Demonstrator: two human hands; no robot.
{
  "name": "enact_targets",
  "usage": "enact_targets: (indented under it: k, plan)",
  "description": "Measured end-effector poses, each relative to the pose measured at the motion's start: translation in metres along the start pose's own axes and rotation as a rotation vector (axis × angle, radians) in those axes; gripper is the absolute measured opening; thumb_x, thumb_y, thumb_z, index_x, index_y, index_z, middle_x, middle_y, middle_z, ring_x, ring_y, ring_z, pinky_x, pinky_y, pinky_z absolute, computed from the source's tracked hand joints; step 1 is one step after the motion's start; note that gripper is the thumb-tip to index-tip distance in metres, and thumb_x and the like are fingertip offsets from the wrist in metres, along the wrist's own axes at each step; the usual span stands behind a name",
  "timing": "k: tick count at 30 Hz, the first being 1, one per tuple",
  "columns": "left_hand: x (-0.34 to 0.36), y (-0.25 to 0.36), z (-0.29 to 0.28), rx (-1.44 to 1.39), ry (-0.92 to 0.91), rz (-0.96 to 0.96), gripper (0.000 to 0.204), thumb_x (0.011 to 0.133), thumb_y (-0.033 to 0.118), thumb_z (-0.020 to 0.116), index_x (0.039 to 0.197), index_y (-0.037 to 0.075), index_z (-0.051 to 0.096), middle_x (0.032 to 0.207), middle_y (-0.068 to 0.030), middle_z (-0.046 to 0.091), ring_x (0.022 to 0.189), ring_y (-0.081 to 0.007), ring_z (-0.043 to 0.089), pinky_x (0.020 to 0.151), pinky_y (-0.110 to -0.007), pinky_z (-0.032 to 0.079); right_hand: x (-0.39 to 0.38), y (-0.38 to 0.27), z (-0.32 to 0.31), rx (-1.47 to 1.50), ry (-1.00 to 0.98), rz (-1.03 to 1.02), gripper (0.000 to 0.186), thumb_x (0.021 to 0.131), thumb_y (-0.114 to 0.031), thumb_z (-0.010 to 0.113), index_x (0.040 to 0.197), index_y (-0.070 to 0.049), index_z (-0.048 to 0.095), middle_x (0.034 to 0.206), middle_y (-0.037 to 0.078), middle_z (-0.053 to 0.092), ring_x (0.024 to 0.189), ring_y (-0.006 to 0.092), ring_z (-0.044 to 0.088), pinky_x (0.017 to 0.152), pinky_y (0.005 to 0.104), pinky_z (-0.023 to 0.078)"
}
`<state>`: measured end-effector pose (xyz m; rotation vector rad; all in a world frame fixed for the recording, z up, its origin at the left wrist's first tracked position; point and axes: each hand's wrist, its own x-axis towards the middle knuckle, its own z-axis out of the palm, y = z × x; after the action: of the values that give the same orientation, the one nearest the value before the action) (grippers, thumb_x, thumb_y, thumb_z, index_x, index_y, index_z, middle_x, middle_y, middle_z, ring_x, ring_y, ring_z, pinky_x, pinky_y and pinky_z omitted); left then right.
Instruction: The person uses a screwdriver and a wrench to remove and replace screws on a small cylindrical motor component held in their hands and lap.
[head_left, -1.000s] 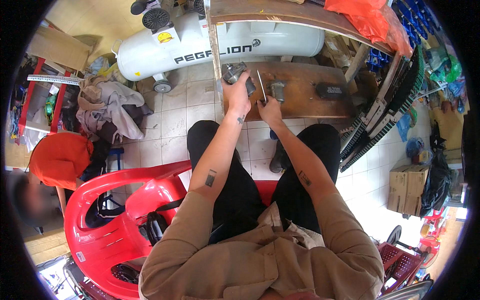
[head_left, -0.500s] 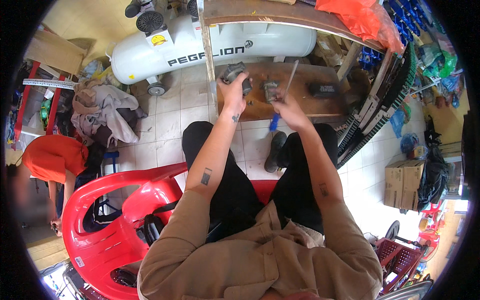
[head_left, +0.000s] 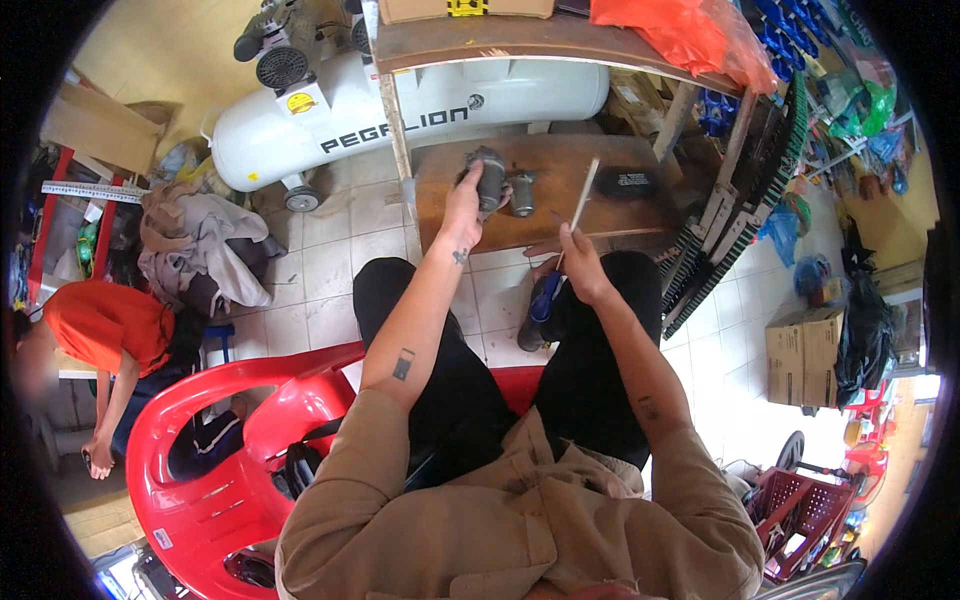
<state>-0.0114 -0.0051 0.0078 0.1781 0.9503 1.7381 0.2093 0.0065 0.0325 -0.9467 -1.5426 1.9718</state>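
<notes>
My left hand (head_left: 462, 215) is closed around a dark grey, roughly cylindrical metal machine part (head_left: 488, 182), raised above a low brown wooden board (head_left: 455, 222). In my right hand (head_left: 584, 266) is a screwdriver (head_left: 543, 298) with a blue handle. It is gripped along the shank, with the pale shaft pointing up and away and the handle hanging toward my knee. Some of the right fingers stretch out to the left. Between the hands, a smaller grey metal part (head_left: 522, 193) stands on the board, and a flat black case (head_left: 627, 181) lies farther right.
A brown shelf (head_left: 550, 42) spans above the board, with an orange plastic bag (head_left: 685, 38) on it. Behind lies a white compressor tank (head_left: 270, 140). At left are a red plastic chair (head_left: 160, 440) and a bent-over person in orange (head_left: 110, 325). Cardboard boxes (head_left: 805, 355) stand right.
My right hand has drawn back toward me with the screwdriver, away from the smaller part on the board. The part in my left hand has turned, and the whole view has shifted slightly.
</notes>
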Motion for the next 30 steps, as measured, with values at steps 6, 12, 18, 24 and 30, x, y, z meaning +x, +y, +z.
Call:
enact_targets:
  k: [6,12,18,24,30]
  plan:
    - [0.003,-0.001,0.002,-0.107,-0.052,-0.057,0.042,0.095,0.050,0.051,0.105,0.010,0.061,0.085,-0.0117,0.066,0.068,-0.0214,0.063,0.062,-0.031,0.050,0.024,0.041,-0.015,-0.222,0.190,0.097,0.043,0.103,-0.040,0.038,0.121,-0.001,0.044,0.071,0.008,0.057,0.053,0.0161,0.052,0.046,0.0308,0.042]
    - [0.004,0.004,0.001,-0.185,-0.009,-0.005,0.039,0.092,0.043,0.062,0.106,0.006,0.060,0.095,-0.0108,0.065,0.079,-0.0237,0.064,0.072,-0.031,0.056,0.028,0.049,-0.019,0.168,0.105,0.274,0.027,0.101,-0.027,0.045,0.106,-0.001,0.052,0.072,0.008,0.054,0.054,0.0171,0.051,0.053,0.0311,0.044]
    - [-0.004,0.006,0.006,-0.113,-0.067,0.046,0.040,0.096,0.039,0.057,0.115,0.004,0.057,0.105,-0.0116,0.064,0.093,-0.0268,0.065,0.082,-0.036,0.058,0.015,0.018,0.001,-0.043,-0.031,-0.020,0.024,0.102,-0.016,0.045,0.112,0.004,0.053,0.074,0.009,0.056,0.057,0.0175,0.055,0.054,0.0323,0.047]
    - [0.004,-0.005,0.001,-0.169,-0.113,-0.015,0.046,0.102,0.043,0.040,0.120,0.004,0.054,0.110,-0.0138,0.065,0.095,-0.0299,0.067,0.088,-0.042,0.055,0.012,0.022,0.002,-0.043,-0.140,-0.077,0.027,0.102,-0.020,0.048,0.118,0.001,0.053,0.075,0.006,0.056,0.056,0.0119,0.054,0.046,0.0267,0.043]
    - [0.000,-0.001,0.007,-0.173,-0.082,0.053,0.041,0.102,0.041,0.041,0.118,0.007,0.055,0.103,-0.0138,0.067,0.093,-0.0288,0.067,0.088,-0.044,0.055,0.011,0.024,0.001,0.025,-0.144,-0.008,0.027,0.102,-0.023,0.048,0.119,-0.003,0.053,0.071,0.001,0.050,0.048,0.0075,0.041,0.042,0.0236,0.035]
